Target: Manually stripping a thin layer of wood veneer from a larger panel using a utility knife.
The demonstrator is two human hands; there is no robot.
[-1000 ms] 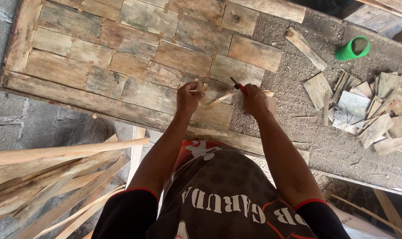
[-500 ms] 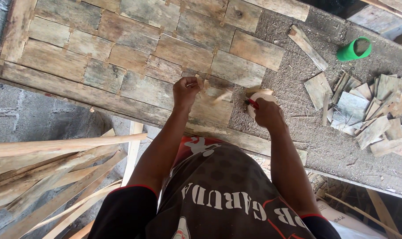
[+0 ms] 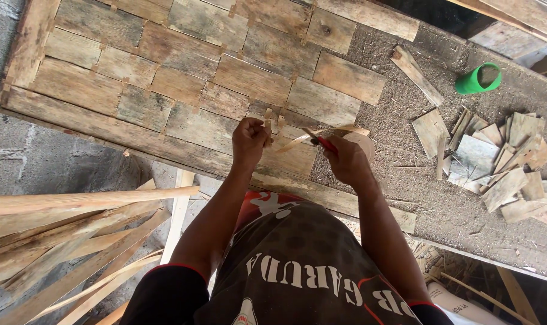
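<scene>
Hands over a tiled wooden panel (image 3: 165, 90). The left hand (image 3: 249, 139) pinches a small wood sliver (image 3: 267, 123) between clenched fingertips. At its three o'clock the right hand (image 3: 345, 159) grips a red-handled knife (image 3: 320, 141), beside a pale curled shaving (image 3: 330, 131). At two o'clock lie a green cup (image 3: 479, 78) and a heap of wood offcuts (image 3: 496, 159). Long strips (image 3: 62, 229) lie at eight o'clock.

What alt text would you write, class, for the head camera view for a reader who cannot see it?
A person's left hand pinches a small wood piece while the right hand holds a red-handled tool over a panel of wooden tiles. Wood offcuts and a green cup lie right.
</scene>
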